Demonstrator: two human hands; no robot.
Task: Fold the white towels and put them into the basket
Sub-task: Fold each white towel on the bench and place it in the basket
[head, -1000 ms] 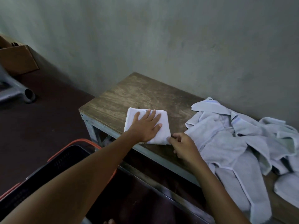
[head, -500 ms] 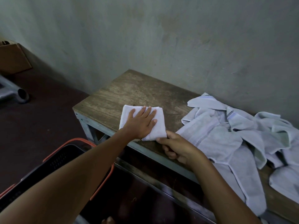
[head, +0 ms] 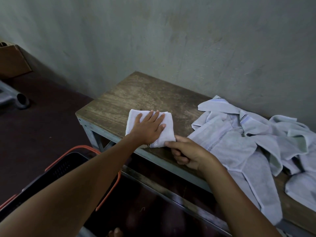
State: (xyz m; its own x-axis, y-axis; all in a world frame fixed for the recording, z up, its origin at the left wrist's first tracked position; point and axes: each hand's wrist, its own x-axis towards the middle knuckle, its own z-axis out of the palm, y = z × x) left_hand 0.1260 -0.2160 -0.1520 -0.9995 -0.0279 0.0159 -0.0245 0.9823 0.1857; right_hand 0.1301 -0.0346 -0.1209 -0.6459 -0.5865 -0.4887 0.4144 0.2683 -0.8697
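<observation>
Flattening the folded towel's (head: 169, 135) creases, the left grip (head: 148, 129) pressed open-palmed while the right grip (head: 187, 154) pinched its corner.

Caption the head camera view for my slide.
Left hand presses a folded white towel on the wooden bench while the right hand pinches its corner, unfolded towels piled beside.

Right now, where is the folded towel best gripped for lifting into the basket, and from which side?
Grip the folded towel at its near right corner, coming from the front edge of the table. That corner lies at the rim, so fingers can slip under; the right hand pinches there. The left hand, flat on top, holds the folds down.
</observation>
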